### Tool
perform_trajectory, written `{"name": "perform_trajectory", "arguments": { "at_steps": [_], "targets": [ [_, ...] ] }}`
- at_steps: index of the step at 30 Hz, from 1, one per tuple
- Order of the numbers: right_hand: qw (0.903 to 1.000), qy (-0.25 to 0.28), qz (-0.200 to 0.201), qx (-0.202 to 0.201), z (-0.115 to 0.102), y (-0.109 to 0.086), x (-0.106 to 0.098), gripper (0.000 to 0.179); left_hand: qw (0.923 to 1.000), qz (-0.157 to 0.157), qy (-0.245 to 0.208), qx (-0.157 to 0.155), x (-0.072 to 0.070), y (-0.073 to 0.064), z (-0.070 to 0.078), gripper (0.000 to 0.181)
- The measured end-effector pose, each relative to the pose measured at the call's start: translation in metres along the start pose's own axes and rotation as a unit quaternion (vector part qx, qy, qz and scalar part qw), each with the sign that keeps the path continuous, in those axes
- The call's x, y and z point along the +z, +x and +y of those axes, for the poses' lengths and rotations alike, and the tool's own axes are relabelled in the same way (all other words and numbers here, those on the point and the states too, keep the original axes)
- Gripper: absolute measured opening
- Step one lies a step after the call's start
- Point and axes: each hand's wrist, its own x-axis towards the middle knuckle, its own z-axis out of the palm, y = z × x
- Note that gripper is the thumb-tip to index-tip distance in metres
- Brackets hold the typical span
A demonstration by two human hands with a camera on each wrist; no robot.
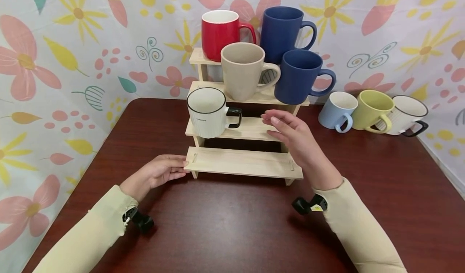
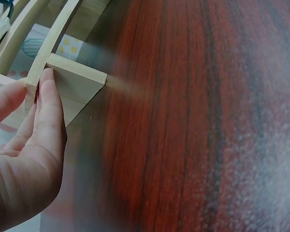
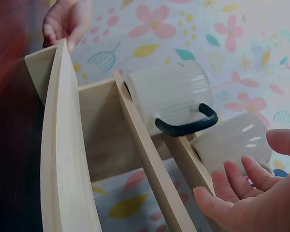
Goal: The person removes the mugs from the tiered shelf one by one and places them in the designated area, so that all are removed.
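A tiered wooden rack (image 1: 241,162) stands on the table. My left hand (image 1: 163,171) pinches the left end of its lowest shelf, thumb on one face and fingers on the other, as the left wrist view shows. To the right of a white ribbed mug (image 1: 206,113) with a black handle, my right hand (image 1: 296,138) hovers with relaxed fingers and holds nothing. That mug sits at the left of the second shelf from the bottom. One tier higher are a beige mug (image 1: 241,71) and a blue mug (image 1: 298,77). The top shelf carries a red mug (image 1: 219,37) and another blue mug (image 1: 279,35).
On the table right of the rack stand a light blue mug (image 1: 336,111), a yellow-green mug (image 1: 374,109) and a white mug (image 1: 410,109) with a black handle, side by side. A flowered cloth (image 1: 109,35) hangs behind the dark wooden table (image 1: 225,224).
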Motion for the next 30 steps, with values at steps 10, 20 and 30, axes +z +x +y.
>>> {"name": "perform_trajectory", "arguments": {
  "at_steps": [10,20,30],
  "targets": [
    [0.9995,0.028,-0.014,0.01,0.012,0.028,0.027,0.043,1.0,0.001,-0.002,-0.002,-0.001,0.0,0.001,0.058],
    [0.9985,0.036,-0.027,0.031,0.016,0.039,0.043,0.043,1.0,-0.003,-0.003,-0.004,0.0,0.002,-0.002,0.057],
    [0.998,0.039,-0.042,0.029,0.009,0.044,0.054,0.03,0.9999,-0.01,-0.005,-0.001,-0.001,0.001,-0.001,0.055]
  ]
}}
